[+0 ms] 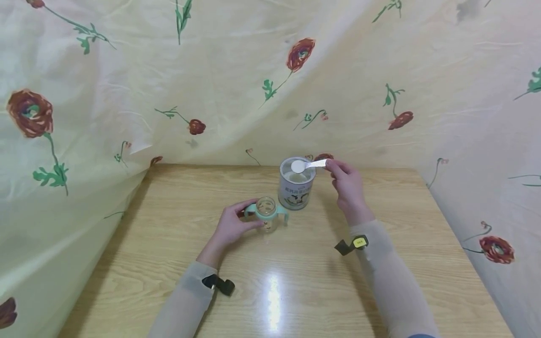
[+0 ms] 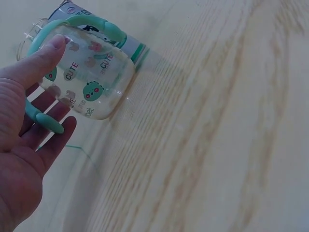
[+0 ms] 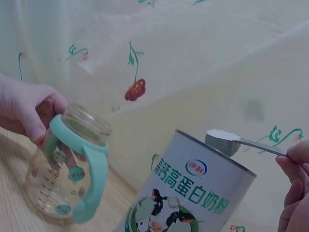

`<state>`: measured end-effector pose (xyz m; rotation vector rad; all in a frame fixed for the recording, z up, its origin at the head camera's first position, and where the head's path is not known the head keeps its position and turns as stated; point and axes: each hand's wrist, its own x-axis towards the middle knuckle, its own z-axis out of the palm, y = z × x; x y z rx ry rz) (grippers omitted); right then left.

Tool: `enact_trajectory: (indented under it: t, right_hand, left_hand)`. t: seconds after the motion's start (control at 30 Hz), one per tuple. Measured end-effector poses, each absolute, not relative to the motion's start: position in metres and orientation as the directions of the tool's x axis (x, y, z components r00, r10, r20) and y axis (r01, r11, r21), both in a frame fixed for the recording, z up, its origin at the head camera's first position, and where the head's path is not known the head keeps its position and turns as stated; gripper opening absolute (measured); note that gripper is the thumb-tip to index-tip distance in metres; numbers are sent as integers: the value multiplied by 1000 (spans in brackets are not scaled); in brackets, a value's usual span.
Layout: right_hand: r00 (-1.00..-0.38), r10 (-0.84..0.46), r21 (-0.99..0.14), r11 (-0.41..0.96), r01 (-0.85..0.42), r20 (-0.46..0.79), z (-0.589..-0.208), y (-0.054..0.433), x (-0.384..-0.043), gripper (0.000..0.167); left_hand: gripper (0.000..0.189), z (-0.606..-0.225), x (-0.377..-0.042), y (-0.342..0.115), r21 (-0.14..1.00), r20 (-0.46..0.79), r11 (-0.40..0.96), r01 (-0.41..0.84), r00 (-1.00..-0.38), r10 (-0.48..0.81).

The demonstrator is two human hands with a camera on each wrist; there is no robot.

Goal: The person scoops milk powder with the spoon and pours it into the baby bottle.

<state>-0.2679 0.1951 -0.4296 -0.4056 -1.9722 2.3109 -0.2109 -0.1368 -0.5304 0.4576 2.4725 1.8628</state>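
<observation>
My left hand grips a clear baby bottle with mint-green handles, thumb on one side and fingers on the other. The bottle stands upright on the table without a lid, its neck facing up. Printed animals and "CUTE" lettering show on its side in the left wrist view. Just behind and right of it is an open milk powder can with a cow picture. My right hand pinches the handle end of a measuring scoop. White powder fills the scoop, which is held level over the can's rim.
A wood-grain table lies under everything. Behind it and along both sides hangs a pale cloth with red flowers. The can stands near the table's back edge, close to the cloth.
</observation>
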Motion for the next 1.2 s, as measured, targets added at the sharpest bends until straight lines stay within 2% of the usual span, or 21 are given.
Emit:
enact_trajectory:
  t: [0.2, 0.4, 0.7, 1.2]
  right_hand:
    - [-973, 193, -964, -254, 78, -130, -424, 190, -257, 18]
    - [-980, 178, -959, -280, 41, -93, -425, 178, -242, 15]
    - [-979, 189, -969, -247, 24, -72, -437, 160, -225, 6]
    - [-976, 210, -985, -171, 22, -58, -444, 145, -212, 4]
  left_hand:
    - [64, -529, -212, -136, 939, 173, 254, 231, -957, 233]
    - [63, -529, -212, -135, 936, 180, 259, 237, -958, 225]
    - [63, -531, -213, -136, 937, 188, 250, 243, -956, 224]
    - [63, -533, -214, -136, 938, 208, 231, 259, -952, 223]
